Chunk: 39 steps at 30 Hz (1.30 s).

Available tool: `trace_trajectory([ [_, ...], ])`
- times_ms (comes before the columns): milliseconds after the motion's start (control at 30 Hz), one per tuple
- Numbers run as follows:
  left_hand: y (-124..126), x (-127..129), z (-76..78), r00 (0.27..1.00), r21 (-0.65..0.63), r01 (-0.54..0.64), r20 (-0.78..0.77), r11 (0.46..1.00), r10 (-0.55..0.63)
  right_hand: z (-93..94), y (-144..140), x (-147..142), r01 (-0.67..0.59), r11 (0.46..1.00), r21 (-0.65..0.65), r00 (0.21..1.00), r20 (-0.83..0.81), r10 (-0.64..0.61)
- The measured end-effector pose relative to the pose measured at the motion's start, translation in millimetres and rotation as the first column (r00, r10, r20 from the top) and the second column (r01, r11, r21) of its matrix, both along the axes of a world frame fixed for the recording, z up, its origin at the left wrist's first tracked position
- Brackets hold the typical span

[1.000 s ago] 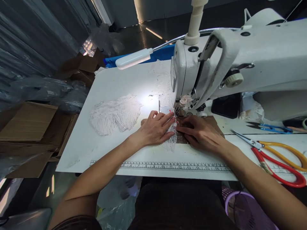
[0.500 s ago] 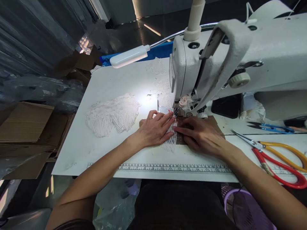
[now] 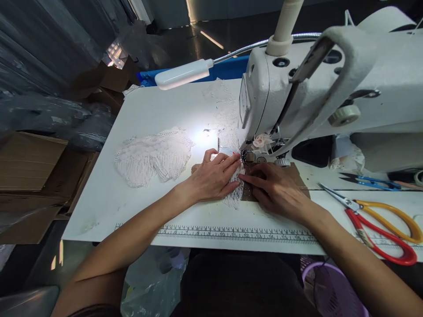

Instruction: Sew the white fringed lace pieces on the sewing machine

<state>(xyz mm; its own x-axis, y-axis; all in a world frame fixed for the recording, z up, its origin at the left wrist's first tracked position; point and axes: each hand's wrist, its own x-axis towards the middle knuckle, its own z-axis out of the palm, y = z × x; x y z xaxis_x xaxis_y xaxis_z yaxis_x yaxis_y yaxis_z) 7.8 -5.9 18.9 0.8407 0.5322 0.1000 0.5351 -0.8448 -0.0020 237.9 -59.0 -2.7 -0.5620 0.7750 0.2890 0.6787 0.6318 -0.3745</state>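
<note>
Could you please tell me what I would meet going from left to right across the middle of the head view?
Brown cardboard box → white lacy pile → left hand → right hand → scissors with red and yellow handles.

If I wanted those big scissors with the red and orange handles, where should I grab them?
Probably by the red loop and orange loop, reaching in from the near right side. The scissors look flat on the table, loops toward the right, while the pointed blades aim away to the left.
</note>
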Motion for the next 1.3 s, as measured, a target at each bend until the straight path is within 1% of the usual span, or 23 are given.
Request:
trace_trajectory([
  [267, 3.8, -0.4, -0.8, 0.999, -0.029, -0.008, 0.036, 1.0, 0.009, 0.5, 1.0, -3.2, 0.016, 1.0, -0.001, 1.0, -0.015, -0.016],
  [500, 7.5, -3.6, -2.8, 0.999, -0.043, 0.004, 0.05, 0.999, -0.002, 4.1, -1.5, -8.4, 0.059, 0.998, 0.006, 0.997, 0.044, -0.059],
  [567, 8.0, -4.1, -2.6, 0.999, -0.038, 0.011, 0.044, 0.999, -0.009, 4.3, -0.3, -6.9, 0.061, 0.998, 0.008, 0.998, 0.017, -0.062],
  [633, 7.7, -4.0, -1.8, 0.999, -0.033, 0.018, 0.031, 0.999, -0.017, 3.7, 1.9, -3.7, 0.096, 0.995, 0.036, 0.995, -0.007, -0.095],
  [700, 6.5, -3.6, -0.8, 1.0, -0.03, 0.025, 0.017, 0.999, -0.024, 3.2, 3.9, -0.7, 0.127, 0.988, 0.087, 0.992, 0.011, -0.129],
  [767, 5.1, -3.2, 0.0, 1.0, -0.026, 0.03, 0.007, 0.999, -0.029, 3.5, 4.8, 0.8, 0.116, 0.985, 0.13, 0.991, 0.051, -0.123],
  [833, 4.1, -3.0, 0.3, 1.0, -0.021, 0.029, 0.002, 0.999, -0.029, 4.5, 4.5, 0.5, 0.083, 0.986, 0.142, 0.994, 0.06, -0.092],
  [1100, 4.2, -3.2, -1.3, 1.0, 0.01, 0.027, 0.003, 1.0, -0.027, 6.3, 0.4, -3.9, 0.053, 0.991, 0.122, 0.995, 0.075, -0.062],
  [1300, 4.6, -2.2, -1.1, 1.0, 0.013, 0.017, -0.001, 1.0, -0.017, 7.7, 0.5, -5.8, 0.064, 0.989, 0.13, 0.992, 0.098, -0.077],
])
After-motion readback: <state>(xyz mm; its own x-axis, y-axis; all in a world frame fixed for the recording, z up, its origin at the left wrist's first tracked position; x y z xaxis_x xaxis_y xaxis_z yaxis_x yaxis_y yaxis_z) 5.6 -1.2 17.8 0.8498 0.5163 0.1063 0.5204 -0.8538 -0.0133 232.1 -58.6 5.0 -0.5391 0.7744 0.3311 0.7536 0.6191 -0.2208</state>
